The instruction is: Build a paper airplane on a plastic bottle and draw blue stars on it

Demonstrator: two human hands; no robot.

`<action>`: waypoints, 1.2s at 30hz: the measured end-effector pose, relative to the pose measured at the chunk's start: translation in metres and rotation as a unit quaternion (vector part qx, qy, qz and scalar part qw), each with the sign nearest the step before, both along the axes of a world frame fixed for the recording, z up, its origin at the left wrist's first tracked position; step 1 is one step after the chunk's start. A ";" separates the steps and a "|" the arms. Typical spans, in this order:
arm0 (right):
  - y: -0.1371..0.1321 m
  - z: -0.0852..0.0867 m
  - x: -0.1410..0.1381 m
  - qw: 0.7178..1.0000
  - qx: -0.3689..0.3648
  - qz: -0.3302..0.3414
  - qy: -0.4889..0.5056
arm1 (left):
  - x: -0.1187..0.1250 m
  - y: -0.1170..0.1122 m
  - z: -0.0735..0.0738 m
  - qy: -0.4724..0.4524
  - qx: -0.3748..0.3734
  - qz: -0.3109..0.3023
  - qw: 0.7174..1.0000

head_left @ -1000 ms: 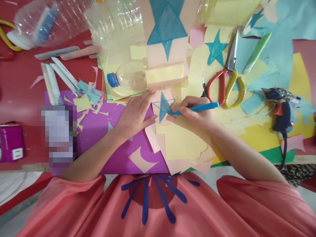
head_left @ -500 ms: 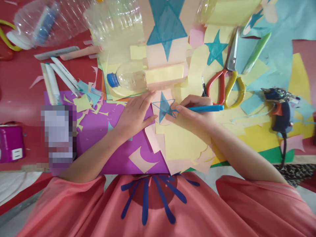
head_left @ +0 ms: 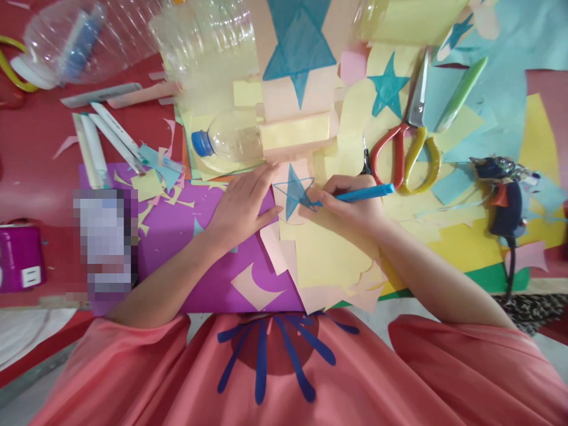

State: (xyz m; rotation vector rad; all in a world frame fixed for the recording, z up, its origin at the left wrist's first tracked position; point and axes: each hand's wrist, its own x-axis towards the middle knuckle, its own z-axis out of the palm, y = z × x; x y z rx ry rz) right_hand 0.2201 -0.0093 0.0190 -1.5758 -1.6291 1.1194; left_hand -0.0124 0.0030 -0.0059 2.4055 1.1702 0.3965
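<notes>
A blue felt-tip pen (head_left: 364, 194) is pinched in my right hand (head_left: 350, 201), its tip at the lower right arm of a star (head_left: 293, 192) drawn on pale peach paper (head_left: 284, 168). The star's left and lower parts are coloured blue; its upper right arm shows only an outline. My left hand (head_left: 246, 204) lies flat with fingers stretched out, pressing on the paper's left edge and on the purple sheet (head_left: 173, 272). Just above the star lies a small clear bottle (head_left: 235, 137) with a blue cap, wrapped in a yellow and peach paper band.
Scissors (head_left: 406, 151) with red and yellow handles lie right of my right hand. Farther right is a dark blue glue gun (head_left: 507, 207). Several markers (head_left: 110, 139), paper scraps (head_left: 162, 189) and a blurred-out object (head_left: 106, 242) are at left. Large plastic bottles (head_left: 128, 35) lie along the back.
The pen's tip has shifted slightly down within the star's lower right arm, and its back end has tilted and moved a little left. My left hand stays in place.
</notes>
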 end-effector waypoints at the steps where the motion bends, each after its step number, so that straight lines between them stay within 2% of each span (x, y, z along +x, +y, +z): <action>1: 0.000 0.001 0.000 1.000 -0.004 -0.001 -0.005 | 0.000 0.000 0.000 0.000 0.002 -0.001 1.000; 5: 0.000 0.002 -0.001 1.000 -0.018 -0.005 -0.015 | -0.001 0.000 -0.001 -0.007 0.011 -0.009 1.000; 14: -0.002 -0.001 -0.002 0.999 0.023 -0.032 0.008 | 0.001 0.000 0.003 0.001 -0.008 -0.002 1.000; 25: 0.001 0.005 -0.002 1.000 -0.016 0.003 -0.022 | 0.000 0.000 0.001 0.003 -0.007 -0.001 1.000; 36: 0.001 -0.001 0.003 1.000 -0.015 0.019 0.003 | 0.002 -0.001 0.006 0.011 -0.011 -0.002 1.000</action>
